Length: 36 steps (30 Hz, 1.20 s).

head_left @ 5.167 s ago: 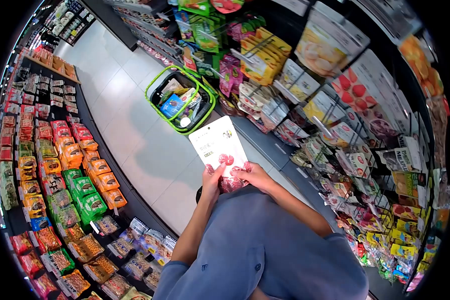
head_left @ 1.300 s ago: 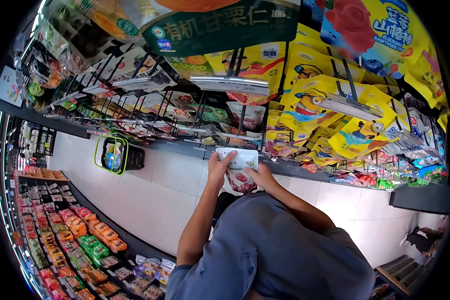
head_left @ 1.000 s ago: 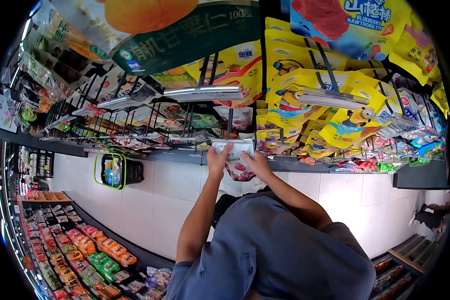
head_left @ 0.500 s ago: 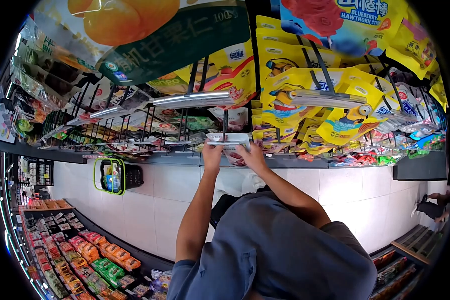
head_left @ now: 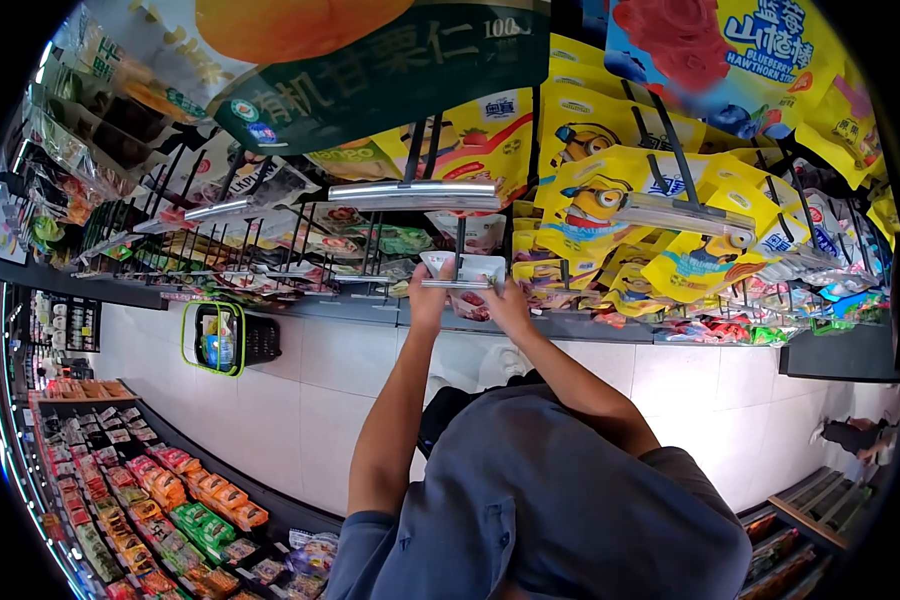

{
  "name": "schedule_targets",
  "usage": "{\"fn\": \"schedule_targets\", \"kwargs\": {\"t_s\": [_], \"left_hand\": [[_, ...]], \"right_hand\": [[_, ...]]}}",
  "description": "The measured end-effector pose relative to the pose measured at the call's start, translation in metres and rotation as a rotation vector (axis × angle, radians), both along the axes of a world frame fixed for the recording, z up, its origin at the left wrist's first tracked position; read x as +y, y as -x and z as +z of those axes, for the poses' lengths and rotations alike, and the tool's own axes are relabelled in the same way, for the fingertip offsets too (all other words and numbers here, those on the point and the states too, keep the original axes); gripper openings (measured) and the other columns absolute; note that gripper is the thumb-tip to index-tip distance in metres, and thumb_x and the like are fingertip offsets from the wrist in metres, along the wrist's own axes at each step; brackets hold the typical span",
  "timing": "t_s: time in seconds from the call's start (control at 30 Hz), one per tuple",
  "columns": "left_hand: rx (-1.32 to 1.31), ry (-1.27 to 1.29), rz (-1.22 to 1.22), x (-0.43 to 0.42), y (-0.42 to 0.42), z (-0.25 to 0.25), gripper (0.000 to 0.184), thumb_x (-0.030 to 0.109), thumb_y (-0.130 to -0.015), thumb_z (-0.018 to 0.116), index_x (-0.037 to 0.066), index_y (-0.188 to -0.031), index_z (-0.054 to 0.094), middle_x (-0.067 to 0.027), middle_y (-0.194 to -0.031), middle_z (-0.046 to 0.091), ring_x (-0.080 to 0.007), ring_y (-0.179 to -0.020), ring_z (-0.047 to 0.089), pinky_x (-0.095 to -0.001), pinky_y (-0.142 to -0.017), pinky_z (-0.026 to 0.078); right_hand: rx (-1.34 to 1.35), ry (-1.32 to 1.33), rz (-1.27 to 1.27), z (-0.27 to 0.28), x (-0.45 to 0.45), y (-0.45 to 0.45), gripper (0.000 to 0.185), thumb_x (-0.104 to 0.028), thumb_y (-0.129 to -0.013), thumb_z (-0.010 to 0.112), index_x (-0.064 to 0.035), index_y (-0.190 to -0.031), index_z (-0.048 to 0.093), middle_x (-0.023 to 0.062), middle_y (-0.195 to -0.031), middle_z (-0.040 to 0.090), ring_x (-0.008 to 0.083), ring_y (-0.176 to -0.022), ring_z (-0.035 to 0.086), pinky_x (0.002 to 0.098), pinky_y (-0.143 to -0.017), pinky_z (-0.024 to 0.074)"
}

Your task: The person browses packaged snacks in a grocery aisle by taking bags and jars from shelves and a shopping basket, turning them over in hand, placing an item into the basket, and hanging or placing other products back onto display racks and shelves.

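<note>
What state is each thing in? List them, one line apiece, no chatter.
White pouch: held, at a display hook; cannot tell if it hangs there.
Left hand: closed on the pouch.
Right hand: closed on the pouch.
Shopping basket: on the floor, goods inside.
Yellow pouches: hanging.
Orange packets: lying in a row.
Green packets: lying beside the orange ones.

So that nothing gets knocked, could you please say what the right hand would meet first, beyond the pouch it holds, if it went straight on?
Past the held pouch, the right hand would probably meet the similar pouch behind it, though depth is unclear.
</note>
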<state>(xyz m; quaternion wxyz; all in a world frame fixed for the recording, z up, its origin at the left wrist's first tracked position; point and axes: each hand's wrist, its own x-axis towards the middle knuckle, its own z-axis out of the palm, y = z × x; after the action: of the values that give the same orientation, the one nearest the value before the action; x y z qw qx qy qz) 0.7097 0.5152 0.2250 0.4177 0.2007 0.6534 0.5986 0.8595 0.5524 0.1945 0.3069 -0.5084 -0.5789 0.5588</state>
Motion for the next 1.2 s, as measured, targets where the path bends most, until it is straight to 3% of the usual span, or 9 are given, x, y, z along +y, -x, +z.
{"fn": "schedule_targets", "kwargs": {"t_s": [0.27,0.47,0.53,0.7,0.8,0.87,1.03,1.1,1.2], "left_hand": [[0.000,-0.125,-0.049,0.013,0.007,-0.012,0.034,0.030,-0.088,0.072,0.004,-0.106,0.060,-0.0008,-0.096,0.065,-0.0086,-0.086,0.057,-0.0241,-0.077,0.045],[0.004,-0.173,-0.037,0.018,0.006,-0.012,0.031,0.024,-0.089,0.071,0.003,-0.108,0.060,-0.0034,-0.098,0.067,-0.0091,-0.087,0.060,-0.0246,-0.077,0.048],[-0.094,-0.196,-0.034,0.017,0.004,-0.012,0.031,0.024,-0.089,0.071,0.003,-0.109,0.060,-0.0048,-0.100,0.068,-0.0094,-0.088,0.062,-0.0246,-0.075,0.050],[0.046,-0.059,0.023,0.007,0.003,-0.011,0.041,0.028,-0.088,0.072,-0.002,-0.112,0.057,-0.0063,-0.092,0.066,-0.0134,-0.086,0.061,-0.0281,-0.078,0.050],[0.080,-0.170,0.159,-0.016,0.011,-0.100,0.046,0.034,-0.087,0.071,-0.005,-0.108,0.058,-0.0087,-0.091,0.066,-0.0154,-0.088,0.061,-0.0298,-0.079,0.049],[0.179,0.124,0.060,-0.064,0.020,-0.085,0.050,0.040,-0.087,0.069,-0.006,-0.105,0.061,-0.0132,-0.092,0.067,-0.0202,-0.088,0.063,-0.0318,-0.079,0.050],[0.503,0.512,0.016,-0.251,0.053,-0.189,0.040,0.036,-0.081,0.068,-0.001,-0.094,0.067,-0.0227,-0.094,0.068,-0.0379,-0.094,0.064,-0.0431,-0.081,0.051],[0.333,0.898,0.111,-0.336,0.063,-0.192,0.038,0.032,-0.076,0.065,-0.001,-0.096,0.068,-0.0253,-0.101,0.067,-0.0394,-0.100,0.063,-0.0455,-0.086,0.050],[0.134,1.084,0.272,-0.460,0.067,-0.218,0.035,0.031,-0.077,0.063,-0.002,-0.083,0.070,-0.0262,-0.093,0.068,-0.0396,-0.095,0.066,-0.0462,-0.083,0.051]], "right_hand": [[-0.094,0.077,0.070,-0.039,0.009,0.006,0.060,-0.049,-0.093,0.055,0.0068,-0.114,0.054,0.0269,-0.113,0.062,0.0395,-0.109,0.059,0.0430,-0.090,0.0461],[-0.073,0.118,0.156,-0.022,0.025,0.010,0.056,-0.044,-0.095,0.052,0.0069,-0.118,0.054,0.0270,-0.112,0.062,0.0405,-0.099,0.063,0.0423,-0.088,0.0469],[-0.056,0.090,0.144,-0.018,0.025,0.015,0.056,-0.044,-0.095,0.052,0.0055,-0.121,0.053,0.0235,-0.112,0.064,0.0374,-0.092,0.065,0.0406,-0.086,0.0476],[0.085,0.116,0.005,-0.026,0.019,0.019,0.052,-0.041,-0.096,0.052,0.0024,-0.124,0.054,0.0150,-0.119,0.062,0.0263,-0.109,0.058,0.0350,-0.094,0.0428],[0.029,0.038,0.031,-0.043,0.006,0.015,0.046,-0.035,-0.097,0.052,0.0026,-0.124,0.053,0.0149,-0.117,0.063,0.0246,-0.109,0.057,0.0336,-0.093,0.0421],[0.008,0.077,0.077,-0.048,-0.016,0.007,0.037,-0.031,-0.097,0.055,0.0011,-0.116,0.057,0.0115,-0.105,0.066,0.0183,-0.095,0.061,0.0307,-0.080,0.0467],[-0.015,0.440,0.407,-0.103,-0.084,-0.028,0.025,-0.018,-0.095,0.056,0.0008,-0.111,0.059,0.0099,-0.091,0.068,0.0160,-0.080,0.067,0.0281,-0.069,0.0559],[-0.298,0.356,0.673,-0.148,-0.091,-0.045,0.024,-0.021,-0.092,0.059,-0.0035,-0.108,0.062,0.0090,-0.096,0.069,0.0182,-0.080,0.068,0.0290,-0.066,0.0539],[-0.640,0.326,0.703,-0.177,-0.089,-0.059,0.019,-0.019,-0.087,0.059,-0.0017,-0.089,0.067,0.0120,-0.084,0.069,0.0182,-0.071,0.066,0.0322,-0.061,0.0527]]}}
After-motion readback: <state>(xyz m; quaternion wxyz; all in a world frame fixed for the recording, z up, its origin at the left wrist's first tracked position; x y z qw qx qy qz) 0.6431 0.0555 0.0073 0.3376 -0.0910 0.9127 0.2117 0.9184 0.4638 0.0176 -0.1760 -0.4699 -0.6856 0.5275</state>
